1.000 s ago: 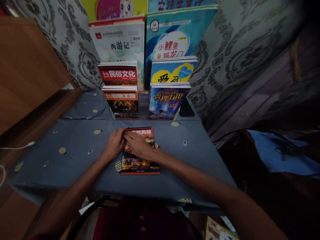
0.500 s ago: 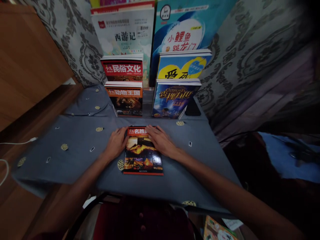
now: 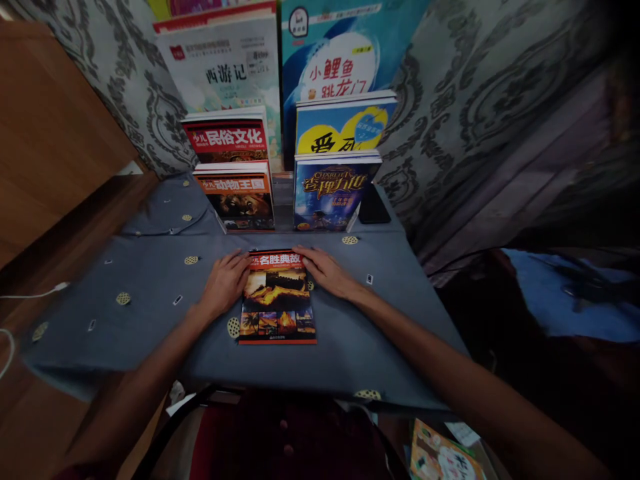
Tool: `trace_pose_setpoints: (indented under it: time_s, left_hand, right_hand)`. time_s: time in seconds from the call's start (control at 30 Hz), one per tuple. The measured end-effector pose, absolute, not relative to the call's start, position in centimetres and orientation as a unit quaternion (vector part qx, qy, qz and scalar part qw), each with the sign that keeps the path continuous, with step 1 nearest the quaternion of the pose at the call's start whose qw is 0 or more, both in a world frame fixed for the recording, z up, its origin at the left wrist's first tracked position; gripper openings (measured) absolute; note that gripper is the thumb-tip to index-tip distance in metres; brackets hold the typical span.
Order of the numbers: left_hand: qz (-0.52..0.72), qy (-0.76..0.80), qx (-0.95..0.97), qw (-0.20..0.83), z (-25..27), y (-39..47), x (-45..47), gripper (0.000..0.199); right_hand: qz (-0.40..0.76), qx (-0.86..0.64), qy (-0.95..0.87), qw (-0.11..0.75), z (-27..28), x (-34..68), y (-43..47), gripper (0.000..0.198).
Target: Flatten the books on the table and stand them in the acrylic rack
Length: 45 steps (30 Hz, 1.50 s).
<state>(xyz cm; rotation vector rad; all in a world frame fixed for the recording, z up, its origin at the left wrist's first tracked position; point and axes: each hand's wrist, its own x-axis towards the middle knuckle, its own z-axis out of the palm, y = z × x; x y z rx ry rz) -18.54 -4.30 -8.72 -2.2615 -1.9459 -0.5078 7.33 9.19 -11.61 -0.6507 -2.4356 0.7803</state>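
A paperback book [image 3: 277,297] with a red title band and a golden wall picture lies flat on the cloth-covered table, face up. At its upper left edge rests my left hand [image 3: 225,280], fingers stretched forward and touching the corner of the cover. My right hand [image 3: 325,270] lies at the upper right corner with its fingers extended and the fingertips at the edge. The thumbs are partly hidden. Neither hand is wrapped round the book.
Behind the book stands a clear display rack [image 3: 283,213] with several upright books, among them a lion-cover book [image 3: 240,200] and a blue book [image 3: 330,193]. A black phone-like slab [image 3: 374,205] lies right of it. A white cable [image 3: 40,293] runs at far left.
My right hand has slid right off the cover to its upper right corner, uncovering the whole title. My left hand stays at the left edge. The view has shifted slightly.
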Motion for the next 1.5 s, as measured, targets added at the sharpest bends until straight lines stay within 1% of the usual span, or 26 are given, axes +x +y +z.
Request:
trace_pose_setpoints:
  time_s: [0.23, 0.33, 0.57, 0.73, 0.87, 1.03, 1.13, 1.27, 1.4, 1.5]
  left_hand:
    - [-0.19, -0.604, -0.773, 0.03, -8.6, -3.3, -18.4, 0.032]
    - [-0.19, -0.589, -0.785, 0.015, -8.8, -2.5, -17.7, 0.034]
    - [-0.151, -0.535, -0.831, -0.009, -8.2, 0.1, -14.9, 0.039]
    - [-0.123, -0.507, -0.852, -0.033, -7.8, 0.5, -13.0, 0.049]
    - [-0.115, -0.486, -0.865, -0.054, -7.6, -0.6, -12.0, 0.053]
    - [-0.11, -0.457, -0.879, -0.077, -7.1, -2.9, -11.2, 0.047]
    - [-0.093, -0.44, -0.888, -0.097, -6.6, -4.3, -10.7, 0.048]
    - [-0.077, -0.433, -0.89, -0.121, -6.2, -6.8, -9.9, 0.047]
    - [-0.098, -0.41, -0.897, -0.13, -6.3, -9.3, -9.3, 0.05]
    - [-0.119, -0.404, -0.898, -0.128, -6.7, -10.5, -9.1, 0.046]
  right_hand:
    - [0.341, -0.234, -0.865, 0.285, -11.3, 7.4, 9.5, 0.048]
    - [0.365, -0.236, -0.854, 0.286, -10.9, 7.4, 9.4, 0.051]
    - [0.38, -0.238, -0.847, 0.287, -10.3, 7.4, 9.2, 0.051]
    - [0.378, -0.239, -0.849, 0.28, -10.5, 7.3, 9.4, 0.05]
    - [0.375, -0.234, -0.853, 0.279, -10.9, 7.2, 9.5, 0.048]
    - [0.358, -0.228, -0.861, 0.281, -11.1, 7.1, 9.5, 0.051]
    - [0.345, -0.226, -0.866, 0.282, -11.2, 7.0, 9.5, 0.053]
    - [0.326, -0.238, -0.872, 0.277, -11.3, 7.0, 9.4, 0.052]
    - [0.311, -0.244, -0.878, 0.27, -11.4, 7.0, 9.4, 0.055]
    - [0.3, -0.242, -0.882, 0.272, -11.4, 7.0, 9.3, 0.059]
